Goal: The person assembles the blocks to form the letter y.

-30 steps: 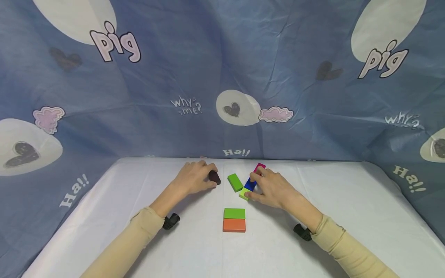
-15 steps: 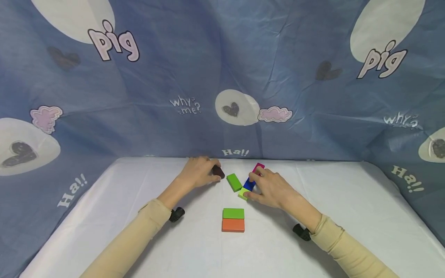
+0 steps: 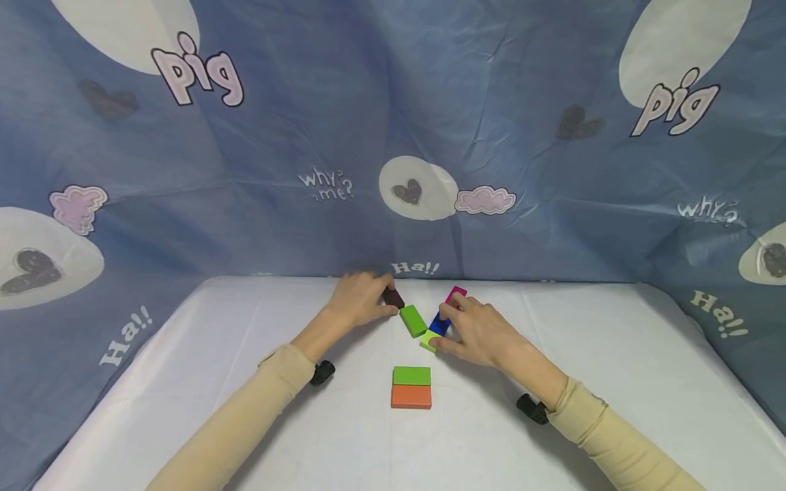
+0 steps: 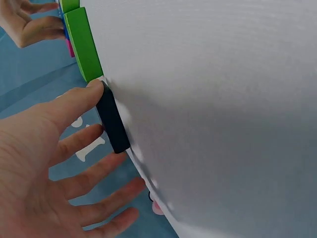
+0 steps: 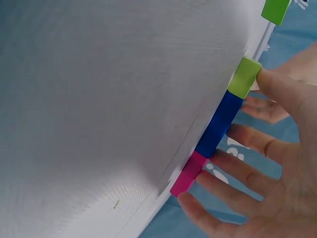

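While a blue printed cloth (image 3: pixel 344 129) hangs across the far side, a white-covered table (image 3: pixel 491 443) spreads out below it. Read as a clock face centred on the middle green block (image 3: pixel 413 321), with 12 toward the cloth, the head view has the beige left sleeve (image 3: pixel 239 416) coming in from 8 and the beige right sleeve (image 3: pixel 620 429) from 4.

The right hand (image 3: pixel 482 334) lies just past 3, its fingers bent, spaced apart and gripping a row of three blocks (image 5: pixel 214 126) lying end to end. The left hand (image 3: pixel 359 300) lies near 10; its thumb and fingers pinch the dark block (image 4: pixel 113 116) lengthwise, the remaining fingers spread apart.

At 6, well apart from both hands, the near green block (image 3: pixel 411 376) and the orange block (image 3: pixel 411 397) lie with their long sides touching, orange nearer the person. Within the gripped row, the blue block (image 3: pixel 439 324) sits at about 3, the magenta block (image 3: pixel 456 294) at 2, partly covered by fingers, and the lime block (image 3: pixel 428 341) between 4 and 5, under the thumb tip. The dark block is at 11, just beside the middle green one.
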Available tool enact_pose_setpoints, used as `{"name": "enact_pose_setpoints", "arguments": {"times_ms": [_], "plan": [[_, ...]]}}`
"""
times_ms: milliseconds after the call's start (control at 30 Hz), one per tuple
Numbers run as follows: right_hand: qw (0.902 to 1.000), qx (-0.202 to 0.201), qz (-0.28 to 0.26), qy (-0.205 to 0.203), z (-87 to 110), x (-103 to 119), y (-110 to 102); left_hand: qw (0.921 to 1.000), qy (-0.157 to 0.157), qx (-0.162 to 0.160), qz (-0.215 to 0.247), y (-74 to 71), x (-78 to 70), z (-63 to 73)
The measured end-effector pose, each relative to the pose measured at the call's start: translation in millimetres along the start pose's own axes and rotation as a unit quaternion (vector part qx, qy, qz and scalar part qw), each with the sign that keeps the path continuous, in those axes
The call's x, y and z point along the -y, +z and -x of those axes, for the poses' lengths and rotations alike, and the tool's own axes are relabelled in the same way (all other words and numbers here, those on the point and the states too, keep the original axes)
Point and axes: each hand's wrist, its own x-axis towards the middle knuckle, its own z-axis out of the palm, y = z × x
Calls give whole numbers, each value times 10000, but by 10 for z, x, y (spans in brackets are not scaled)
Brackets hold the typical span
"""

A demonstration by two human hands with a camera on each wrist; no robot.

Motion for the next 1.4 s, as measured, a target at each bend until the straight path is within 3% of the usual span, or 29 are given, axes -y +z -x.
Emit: {"name": "enact_pose_setpoints", "arguments": {"times_ms": [400, 700, 1067, 1400], "plan": [[9999, 101, -14, 105, -4, -1, -7, 9998, 43, -151, -98, -18, -41, 5], [9999, 69, -5, 156, 5, 6, -6, 9977, 453, -432, -273, -22, -86, 69], [10000, 22, 24, 84, -2, 5, 9, 9989, 408, -195, -78, -17, -144, 86], [9999, 81, 4, 96, -2, 8, -12, 9987, 451, -224, -101, -15, -178, 97]]}}
